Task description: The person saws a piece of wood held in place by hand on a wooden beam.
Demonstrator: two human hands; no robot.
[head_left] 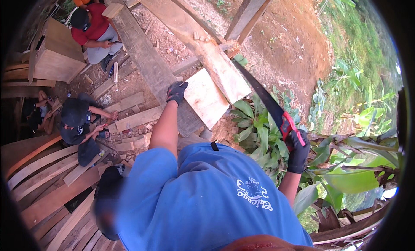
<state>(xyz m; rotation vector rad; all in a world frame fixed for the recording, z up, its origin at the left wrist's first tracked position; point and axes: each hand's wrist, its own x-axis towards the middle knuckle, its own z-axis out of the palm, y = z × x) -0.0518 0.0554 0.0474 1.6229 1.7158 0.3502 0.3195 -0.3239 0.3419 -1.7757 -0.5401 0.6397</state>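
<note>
While the right hand (pixel 297 151) is closed tight around the red handle of a saw (pixel 266 97), its long dark blade slants far and left, and its tip is near the edge of a long board (pixel 222 71). I cannot tell if the blade touches the wood. The left hand (pixel 176 93), in a dark glove too, is at the left edge of a pale, flat board (pixel 206 97). I cannot tell if its fingers grip it. The pale board sits just left of the long board, partly on the worktop (pixel 149 56), a long dark plank. Green leaves (pixel 257 127) grow near the saw, to the right of the boards. Far left, a person in a red shirt (pixel 96 24) sits near a wooden box (pixel 62 52).
</note>
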